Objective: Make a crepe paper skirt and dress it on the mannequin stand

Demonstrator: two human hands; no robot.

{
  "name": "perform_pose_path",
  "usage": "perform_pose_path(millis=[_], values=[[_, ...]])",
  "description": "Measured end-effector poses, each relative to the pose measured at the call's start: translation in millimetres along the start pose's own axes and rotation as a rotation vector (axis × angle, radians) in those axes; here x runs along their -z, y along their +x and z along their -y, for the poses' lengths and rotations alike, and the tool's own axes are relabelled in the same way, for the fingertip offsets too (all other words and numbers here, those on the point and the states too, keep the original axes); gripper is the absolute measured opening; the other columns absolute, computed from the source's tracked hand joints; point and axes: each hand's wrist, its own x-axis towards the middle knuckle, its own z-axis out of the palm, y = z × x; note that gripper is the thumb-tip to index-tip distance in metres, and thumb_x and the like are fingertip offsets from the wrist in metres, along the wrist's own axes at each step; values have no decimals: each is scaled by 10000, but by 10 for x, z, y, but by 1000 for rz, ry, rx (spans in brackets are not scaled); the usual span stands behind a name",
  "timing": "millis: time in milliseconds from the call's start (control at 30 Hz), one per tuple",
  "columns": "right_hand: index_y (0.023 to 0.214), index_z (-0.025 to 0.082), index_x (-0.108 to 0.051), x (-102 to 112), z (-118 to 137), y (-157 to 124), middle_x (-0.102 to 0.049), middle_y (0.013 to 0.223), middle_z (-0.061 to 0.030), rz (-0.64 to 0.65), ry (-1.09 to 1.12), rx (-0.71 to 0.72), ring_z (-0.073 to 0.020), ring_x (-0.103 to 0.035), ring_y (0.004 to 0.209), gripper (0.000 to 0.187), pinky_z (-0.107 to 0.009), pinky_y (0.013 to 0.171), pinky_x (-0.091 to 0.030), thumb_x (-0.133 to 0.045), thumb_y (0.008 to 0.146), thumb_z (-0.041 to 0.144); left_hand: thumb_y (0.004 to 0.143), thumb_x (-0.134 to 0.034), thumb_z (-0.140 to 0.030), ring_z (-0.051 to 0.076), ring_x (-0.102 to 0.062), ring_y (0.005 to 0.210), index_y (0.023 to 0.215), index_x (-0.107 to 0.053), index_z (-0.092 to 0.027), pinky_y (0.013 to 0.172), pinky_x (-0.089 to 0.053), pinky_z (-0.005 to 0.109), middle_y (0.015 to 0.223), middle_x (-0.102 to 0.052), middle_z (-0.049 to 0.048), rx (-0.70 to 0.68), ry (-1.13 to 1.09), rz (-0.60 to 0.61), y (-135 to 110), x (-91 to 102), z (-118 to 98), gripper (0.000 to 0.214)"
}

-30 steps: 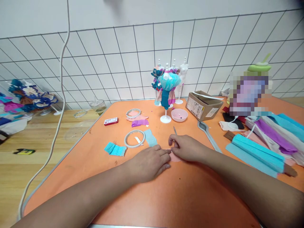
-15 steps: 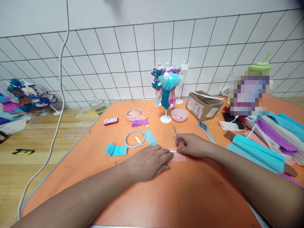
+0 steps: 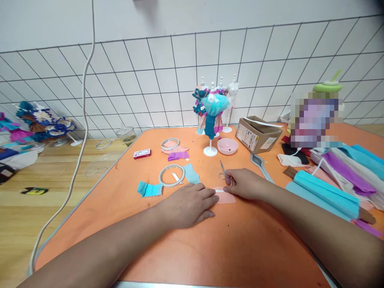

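Note:
My left hand (image 3: pixel 188 204) lies flat on the orange table (image 3: pixel 192 248), fingers stretched out, its fingertips pressing the left end of a small pink paper piece (image 3: pixel 225 197). My right hand (image 3: pixel 244 183) rests at the paper's right edge with curled fingers, its fingertips touching the handle of small scissors (image 3: pixel 222 171) that lie on the table. A thin white strip lies along the paper's top edge between the two hands.
A tape ring (image 3: pixel 171 175), turquoise paper scraps (image 3: pixel 149 189), a pink bowl (image 3: pixel 227 146), a dressed mannequin stand (image 3: pixel 211 116), a cardboard box (image 3: pixel 257 134) and crepe paper rolls (image 3: pixel 325 193) at the right lie around. A white cable (image 3: pixel 78 132) hangs at the left.
My right hand slid right off the pink paper to the scissors' handle, uncovering the paper. My left hand stayed put. The view shifted slightly.

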Motion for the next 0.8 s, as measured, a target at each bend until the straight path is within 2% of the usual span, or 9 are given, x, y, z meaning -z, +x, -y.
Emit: perform_pose_path(millis=[233, 333, 467, 600, 700, 800], values=[[814, 226, -616, 118, -130, 29, -654, 783, -14, -97, -62, -28, -170, -569, 697, 134, -246, 541, -307, -582, 776, 351, 923, -411, -419, 230, -527, 992, 1259, -490, -205, 820, -410, 363, 1239, -586, 63, -9, -5, -3, -9, 9, 16, 407], [821, 226, -630, 143, -139, 17, -651, 774, -13, -57, -10, 10, -163, -573, 683, 194, -245, 536, -315, -577, 783, 408, 917, -424, -419, 228, -528, 990, 1262, -488, -204, 820, -411, 361, 1237, -585, 66, -11, -5, -17, -12, -2, 22, 412], [875, 245, -617, 98, -142, 13, -645, 767, 9, 36, 30, 55, -164, -573, 676, 247, -241, 528, -324, -646, 721, 436, 914, -427, -426, 228, -536, 979, 1262, -488, -206, 817, -420, 358, 1204, -599, 71, -15, -5, -22, -13, -10, 20, 416], [771, 221, -619, 45, -135, 25, -635, 781, -5, 55, -19, 112, -163, -556, 673, 138, -250, 551, -332, -658, 706, 337, 920, -399, -444, 221, -566, 946, 1259, -499, -215, 782, -447, 351, 1229, -584, 85, -3, 2, -45, -15, 1, 24, 421], [706, 201, -613, 68, -100, 7, -634, 791, -14, 35, 28, 150, -162, -551, 696, 85, -252, 587, -355, -629, 715, 284, 946, -335, -409, 210, -585, 973, 1263, -502, -240, 781, -472, 341, 1317, -524, 84, 76, -51, -126, -28, 28, 57, 397], [732, 197, -586, 134, -41, -41, -604, 715, 9, 70, 203, 159, -144, -527, 657, 74, -235, 569, -358, -597, 728, 270, 948, -343, -382, 204, -552, 1075, 1285, -485, -247, 859, -471, 342, 1300, -515, 89, 271, -222, -320, -49, 62, 122, 390]])
